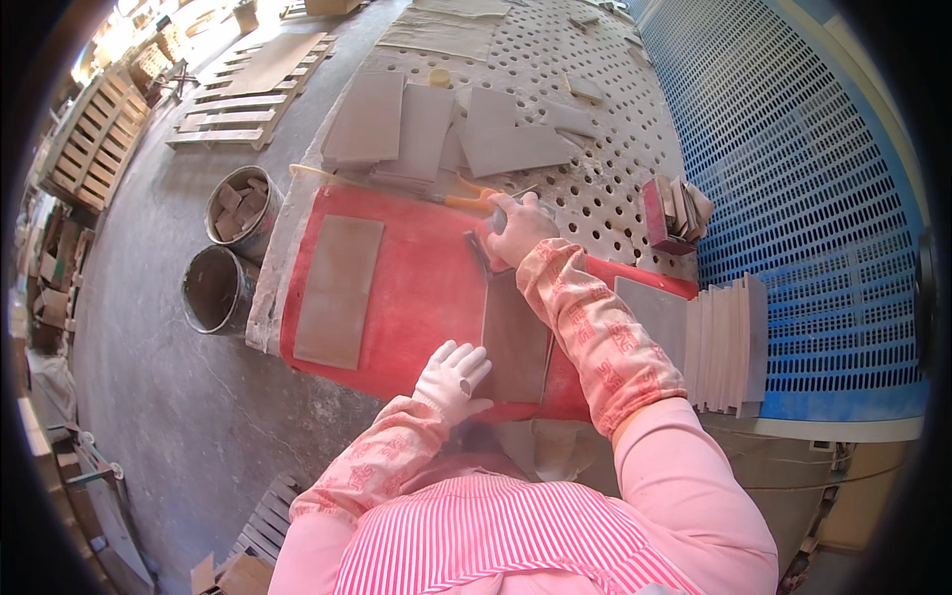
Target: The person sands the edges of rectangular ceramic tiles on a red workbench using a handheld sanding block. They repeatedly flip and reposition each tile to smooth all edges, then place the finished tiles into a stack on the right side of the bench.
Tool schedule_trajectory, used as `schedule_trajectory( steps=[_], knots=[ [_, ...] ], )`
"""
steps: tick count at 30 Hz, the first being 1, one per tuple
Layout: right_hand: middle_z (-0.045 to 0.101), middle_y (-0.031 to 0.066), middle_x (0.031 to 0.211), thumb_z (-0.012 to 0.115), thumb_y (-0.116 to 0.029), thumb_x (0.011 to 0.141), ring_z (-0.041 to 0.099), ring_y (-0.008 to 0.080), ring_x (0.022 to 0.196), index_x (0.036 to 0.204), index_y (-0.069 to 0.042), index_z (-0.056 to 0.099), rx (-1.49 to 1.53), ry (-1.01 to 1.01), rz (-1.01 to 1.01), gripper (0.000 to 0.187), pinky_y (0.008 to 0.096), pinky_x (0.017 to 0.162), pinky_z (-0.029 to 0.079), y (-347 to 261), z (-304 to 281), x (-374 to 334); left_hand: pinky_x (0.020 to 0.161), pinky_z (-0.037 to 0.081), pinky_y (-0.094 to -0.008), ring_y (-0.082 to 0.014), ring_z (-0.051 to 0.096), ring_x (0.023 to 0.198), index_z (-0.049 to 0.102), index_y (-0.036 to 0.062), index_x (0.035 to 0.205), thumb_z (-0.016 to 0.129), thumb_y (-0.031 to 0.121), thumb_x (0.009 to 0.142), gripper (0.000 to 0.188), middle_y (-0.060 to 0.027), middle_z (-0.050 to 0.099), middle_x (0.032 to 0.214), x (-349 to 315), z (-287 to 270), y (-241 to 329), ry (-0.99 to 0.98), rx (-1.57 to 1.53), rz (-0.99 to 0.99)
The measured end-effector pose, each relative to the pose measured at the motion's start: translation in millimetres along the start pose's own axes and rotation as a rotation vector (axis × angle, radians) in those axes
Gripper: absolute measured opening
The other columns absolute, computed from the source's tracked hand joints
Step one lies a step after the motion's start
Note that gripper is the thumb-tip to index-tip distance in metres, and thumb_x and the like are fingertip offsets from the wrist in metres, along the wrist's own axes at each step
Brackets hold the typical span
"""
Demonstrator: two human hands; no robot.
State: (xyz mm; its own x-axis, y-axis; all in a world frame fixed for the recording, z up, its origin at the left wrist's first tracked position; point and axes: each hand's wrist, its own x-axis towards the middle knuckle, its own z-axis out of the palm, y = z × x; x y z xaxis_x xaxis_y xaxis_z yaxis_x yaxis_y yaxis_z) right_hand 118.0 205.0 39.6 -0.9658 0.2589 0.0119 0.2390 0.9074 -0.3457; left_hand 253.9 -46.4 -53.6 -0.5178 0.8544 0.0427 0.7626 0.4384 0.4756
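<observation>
A grey slab (514, 337) lies on the right part of a red mat (416, 288). My left hand (453, 377), in a white glove, presses flat on the slab's near left edge. My right hand (520, 228), also gloved, is closed around a small tool with a blue-grey handle at the slab's far end, its tip against the slab's far left corner. A second grey slab (339, 290) rests on the left part of the mat. Both forearms wear pink patterned sleeves.
Several grey slabs (426, 129) are stacked on the perforated table (595, 188) beyond the mat, with an orange-handled tool (466, 200) beside them. More slabs (729, 342) stand upright at right by a blue mesh wall (793, 178). Two metal buckets (228, 253) stand on the floor at left, wooden pallets (238, 99) farther back.
</observation>
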Motion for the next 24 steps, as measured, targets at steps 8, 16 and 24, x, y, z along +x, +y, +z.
schedule_trajectory(
  steps=[8, 16, 24],
  knots=[
    [0.061, 0.0198, 0.125, 0.081, -0.028, 0.084, 0.07, 0.0431, 0.11, 0.14, -0.027, 0.069, -0.029, -0.131, -0.142, 0.057, 0.052, 0.095, 0.06, 51, -37, -91, 0.137, 0.015, -0.0574, -0.0423, 0.027, 0.165, 0.057, 0.0132, 0.158, 0.084, 0.051, 0.084, 0.086, -0.0248, 0.037, 0.173, 23, -29, -11, -0.215, -0.114, -0.03],
    [0.059, 0.0239, 0.134, 0.078, -0.033, 0.09, 0.072, 0.0466, 0.109, 0.144, -0.024, 0.067, -0.081, -0.136, 0.022, 0.056, 0.0535, 0.096, 0.061, 13, -13, -4, 0.138, 0.016, -0.054, -0.0396, 0.025, 0.166, 0.053, 0.0126, 0.161, 0.085, 0.048, 0.085, 0.09, -0.0243, 0.033, 0.176, 28, -29, -20, -0.216, -0.18, -0.016],
    [0.059, 0.0243, 0.134, 0.079, -0.037, 0.09, 0.068, 0.0464, 0.119, 0.147, -0.021, 0.064, -0.005, -0.039, 0.295, 0.061, 0.0541, 0.101, 0.058, 45, -30, -8, 0.138, 0.019, -0.0539, -0.0383, 0.028, 0.165, 0.056, 0.0112, 0.158, 0.085, 0.048, 0.084, 0.087, -0.0218, 0.035, 0.175, 27, -30, -16, -0.158, -0.186, -0.014]
  ],
)
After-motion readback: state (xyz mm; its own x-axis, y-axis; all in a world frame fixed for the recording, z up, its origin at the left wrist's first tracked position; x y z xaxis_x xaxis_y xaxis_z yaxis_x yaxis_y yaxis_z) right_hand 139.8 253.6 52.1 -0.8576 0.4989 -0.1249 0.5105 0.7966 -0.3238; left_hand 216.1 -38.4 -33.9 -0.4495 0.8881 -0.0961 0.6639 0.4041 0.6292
